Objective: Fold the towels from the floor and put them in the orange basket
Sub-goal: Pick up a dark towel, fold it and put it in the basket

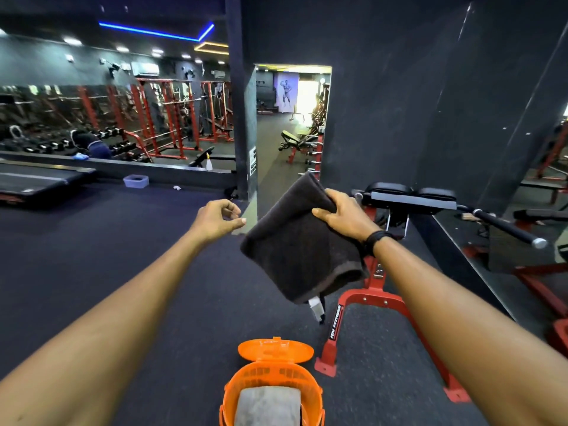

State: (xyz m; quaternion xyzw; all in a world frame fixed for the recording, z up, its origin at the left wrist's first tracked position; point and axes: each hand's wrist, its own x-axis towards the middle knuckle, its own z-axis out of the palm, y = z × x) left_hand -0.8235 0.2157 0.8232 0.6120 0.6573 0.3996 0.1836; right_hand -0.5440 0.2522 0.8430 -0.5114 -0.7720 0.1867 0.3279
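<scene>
Dark gym flooring [123, 256] runs under the orange basket [273, 385], whose lid is flipped open and which holds a folded grey towel [267, 405]. Above the basket, the right hand [344, 215] grips a folded dark towel [298, 241] by its upper edge; its long axis hangs downward. The left hand [218, 218] hovers just beside it, loosely curled and holding nothing. A red bench frame [372, 305] stands right of the basket.

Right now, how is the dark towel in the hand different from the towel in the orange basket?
The dark towel is dark brown and hangs in the air, gripped by the right hand; the grey towel is pale and lies inside the orange basket. The dark towel droops loosely; the grey towel lies flat. Both look folded.
</scene>
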